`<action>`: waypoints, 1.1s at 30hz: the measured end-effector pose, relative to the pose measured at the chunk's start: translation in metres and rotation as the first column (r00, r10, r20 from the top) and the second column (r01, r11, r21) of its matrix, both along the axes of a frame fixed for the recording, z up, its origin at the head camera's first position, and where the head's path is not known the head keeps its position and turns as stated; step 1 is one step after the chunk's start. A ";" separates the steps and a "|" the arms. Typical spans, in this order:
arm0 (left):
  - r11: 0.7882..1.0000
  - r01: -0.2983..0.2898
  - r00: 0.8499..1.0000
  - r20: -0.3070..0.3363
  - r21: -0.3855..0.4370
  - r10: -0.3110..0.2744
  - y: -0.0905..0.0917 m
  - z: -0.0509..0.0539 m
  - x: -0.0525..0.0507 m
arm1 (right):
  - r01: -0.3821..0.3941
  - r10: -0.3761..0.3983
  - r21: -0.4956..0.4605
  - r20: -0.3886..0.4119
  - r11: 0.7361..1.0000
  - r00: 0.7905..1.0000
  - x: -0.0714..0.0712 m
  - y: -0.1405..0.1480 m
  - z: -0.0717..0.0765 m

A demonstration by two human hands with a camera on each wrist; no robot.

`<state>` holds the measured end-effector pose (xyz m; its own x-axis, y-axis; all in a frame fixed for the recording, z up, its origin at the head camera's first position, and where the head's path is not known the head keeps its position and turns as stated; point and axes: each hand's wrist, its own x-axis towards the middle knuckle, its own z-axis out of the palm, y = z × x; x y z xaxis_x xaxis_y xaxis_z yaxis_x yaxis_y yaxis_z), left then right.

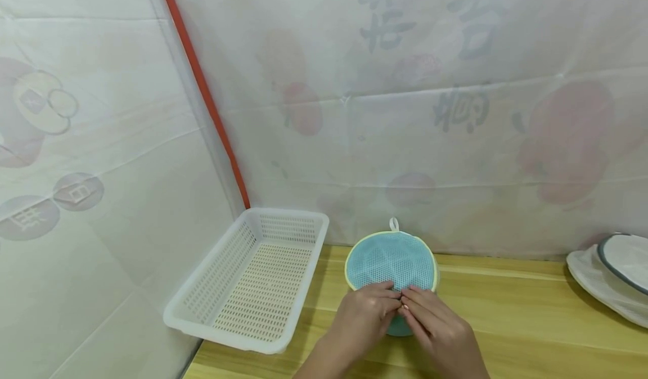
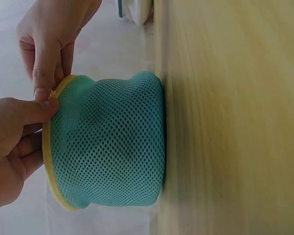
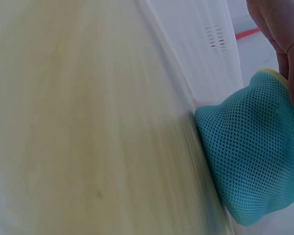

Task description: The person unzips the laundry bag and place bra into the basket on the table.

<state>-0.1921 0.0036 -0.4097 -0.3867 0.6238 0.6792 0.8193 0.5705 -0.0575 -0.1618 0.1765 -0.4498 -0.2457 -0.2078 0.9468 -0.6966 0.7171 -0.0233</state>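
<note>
A round teal mesh laundry bag (image 1: pixel 390 258) with yellow edging stands upright on the wooden table. From the far side of its top rises a small white loop (image 1: pixel 394 224). My left hand (image 1: pixel 367 317) pinches the near part of the yellow rim, its thumb on the mesh side in the left wrist view. Right beside it, my right hand (image 1: pixel 440 325) pinches the same rim with thumb and fingers, the fingertips of both hands nearly meeting. Whatever small part lies between those fingertips is hidden. The mesh side (image 2: pixel 112 142) bulges unevenly; its contents cannot be made out.
A white perforated plastic basket (image 1: pixel 298 306) sits left of the bag, against the sheeted corner. Far right lies a white item with dark grey edging (image 1: pixel 628 258) on another white piece (image 1: pixel 589 275). Printed white sheeting (image 1: pixel 344 143) hangs behind the wooden table (image 1: pixel 511 311).
</note>
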 end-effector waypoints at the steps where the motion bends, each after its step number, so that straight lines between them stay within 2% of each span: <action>1: 1.000 0.002 1.000 0.002 -0.002 -0.002 0.000 0.000 0.000 | 0.002 -0.002 0.002 0.007 1.000 1.000 0.000 0.000 0.000; 8: 1.000 0.002 1.000 -0.009 -0.008 -0.002 -0.001 0.001 0.000 | -0.001 0.000 0.007 0.028 1.000 1.000 0.000 0.001 0.000; 16: 1.000 0.027 1.000 0.016 0.000 -0.027 0.000 0.003 0.001 | -0.041 0.039 -0.061 -0.034 0.997 0.999 -0.001 0.004 0.000; 22: 1.000 0.018 1.000 0.019 0.011 -0.018 0.000 0.003 0.000 | -0.022 0.019 -0.070 -0.042 0.997 0.999 0.000 0.006 0.002; 33: 0.993 -0.071 0.997 -0.001 0.097 0.071 -0.010 0.000 -0.012 | 0.019 -0.025 -0.065 -0.101 0.998 0.995 0.000 0.004 0.009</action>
<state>-0.2041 -0.0061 -0.4098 -0.4244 0.5262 0.7369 0.7764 0.6302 -0.0029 -0.1621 0.1808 -0.4405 -0.1508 -0.1419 0.9783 -0.6817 0.7317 0.0010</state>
